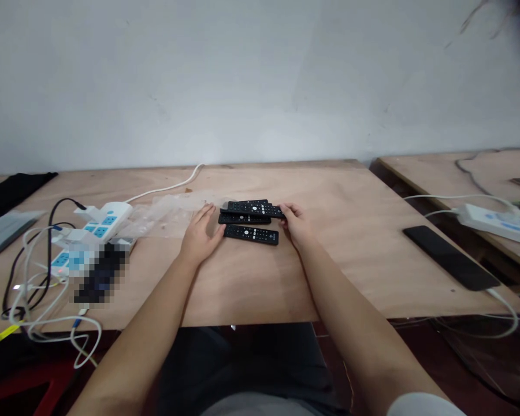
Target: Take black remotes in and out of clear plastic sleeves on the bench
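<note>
Several black remote controls lie in a small heap at the middle of the wooden table. My right hand [297, 224] pinches the right end of the top remote control [255, 208], which lies slanted over the others. Just below the heap, a separate remote control [251, 234] rests flat with its buttons facing up. My left hand [202, 236] lies on the table left of the remotes, its fingers stretched out. The left thumb tip is at the left end of the near remote and seems to touch it.
Clear plastic wrapping [164, 214] lies behind my left hand. A white power strip [108, 222] with tangled cables and a pixelated dark device [99, 274] are at left. On the right, a black phone [448, 257] is plugged into a white cable, near another power strip [498, 222].
</note>
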The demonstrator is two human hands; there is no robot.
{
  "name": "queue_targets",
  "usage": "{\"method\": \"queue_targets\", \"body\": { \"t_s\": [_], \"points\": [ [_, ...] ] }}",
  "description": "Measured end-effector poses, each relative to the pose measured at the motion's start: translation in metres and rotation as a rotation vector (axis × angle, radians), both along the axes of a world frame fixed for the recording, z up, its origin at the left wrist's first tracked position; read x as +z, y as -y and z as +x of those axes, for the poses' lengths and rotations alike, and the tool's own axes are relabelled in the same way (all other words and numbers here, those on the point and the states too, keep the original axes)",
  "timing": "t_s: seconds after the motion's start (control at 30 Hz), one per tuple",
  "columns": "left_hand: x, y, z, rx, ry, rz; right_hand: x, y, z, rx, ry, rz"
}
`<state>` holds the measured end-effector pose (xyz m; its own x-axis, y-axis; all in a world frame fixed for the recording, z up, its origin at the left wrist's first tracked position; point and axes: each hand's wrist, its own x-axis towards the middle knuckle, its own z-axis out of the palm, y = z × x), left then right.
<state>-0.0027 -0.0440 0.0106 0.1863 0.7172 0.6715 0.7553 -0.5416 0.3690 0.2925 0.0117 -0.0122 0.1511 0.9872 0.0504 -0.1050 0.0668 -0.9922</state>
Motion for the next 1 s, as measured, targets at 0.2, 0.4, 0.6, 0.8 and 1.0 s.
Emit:
{"method": "queue_targets", "body": {
  "t_s": [0.2,0.4,0.6,0.8,1.0],
  "points": [
    [0.0051,0.0049,0.0049,-0.087,-0.037,-0.001,0.0031,0.0024,-0.0021,-0.032,-0.056,-0.012],
    [0.0079,0.0081,0.0092,-0.111,-0.054,-0.023,0.0039,0.0037,-0.0028,-0.040,-0.041,-0.009],
    [0.0083,0.0083,0.0101,-0.106,-0.051,-0.087,0.0059,0.0052,-0.0048,-0.034,-0.039,-0.010],
    [0.0063,0.0080,0.0093,-0.004,0.013,-0.070,0.0042,0.0061,-0.0053,0.025,0.038,0.024],
    [0.0076,0.0089,0.0095,-0.037,-0.045,-0.051,0.0028,0.0060,-0.0089,0.068,0.047,0.019]
  ]
}}
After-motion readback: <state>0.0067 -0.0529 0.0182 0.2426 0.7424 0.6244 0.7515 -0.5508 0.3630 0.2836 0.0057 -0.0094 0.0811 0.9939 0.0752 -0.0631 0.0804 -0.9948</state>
